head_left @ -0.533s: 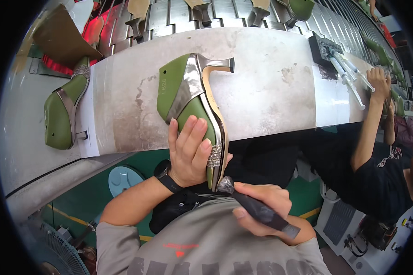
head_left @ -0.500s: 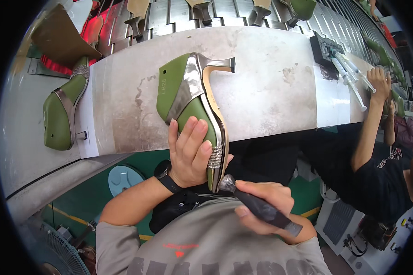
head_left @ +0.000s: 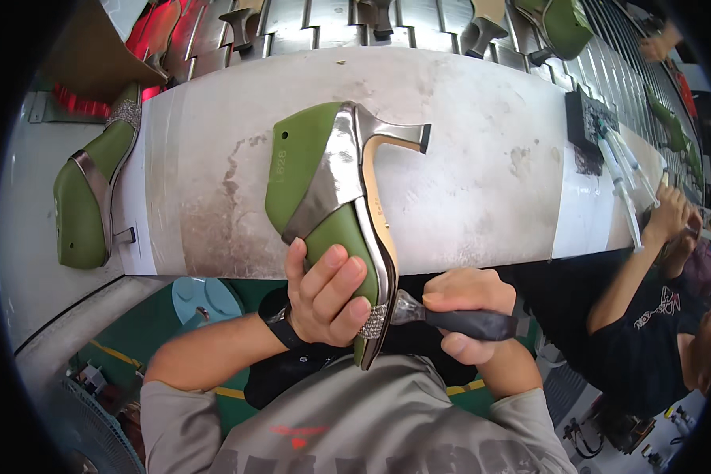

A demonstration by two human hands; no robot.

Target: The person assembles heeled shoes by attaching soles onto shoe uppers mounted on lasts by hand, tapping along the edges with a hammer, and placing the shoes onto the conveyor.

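Note:
My left hand [head_left: 324,296] is wrapped round the toe end of a high-heeled shoe [head_left: 345,158], fitted on a green shoe last [head_left: 302,170]. The shoe has shiny pewter straps, a glittering band near its toe and a tan sole. It lies on its side, heel pointing right, its toe hanging past the bench edge. Closed in my right hand [head_left: 474,304] is a dark-handled tool [head_left: 470,325] with a rounded, shiny metal head. That head is at the sole edge, right beside the glittering band; whether it touches I cannot tell.
A similar shoe on a green last [head_left: 83,209] stands at the left, near a brown board [head_left: 95,47]. Beyond the stained bench [head_left: 466,158] runs a metal slat conveyor [head_left: 292,31] carrying several shoes. Syringes [head_left: 626,182] lean on a black block [head_left: 588,118]. A co-worker's arm [head_left: 628,272] is at the right.
The tool's head has moved up along the sole edge from the toe tip to beside the glittering band, and its handle has swung nearly level. My left hand keeps its hold on the shoe.

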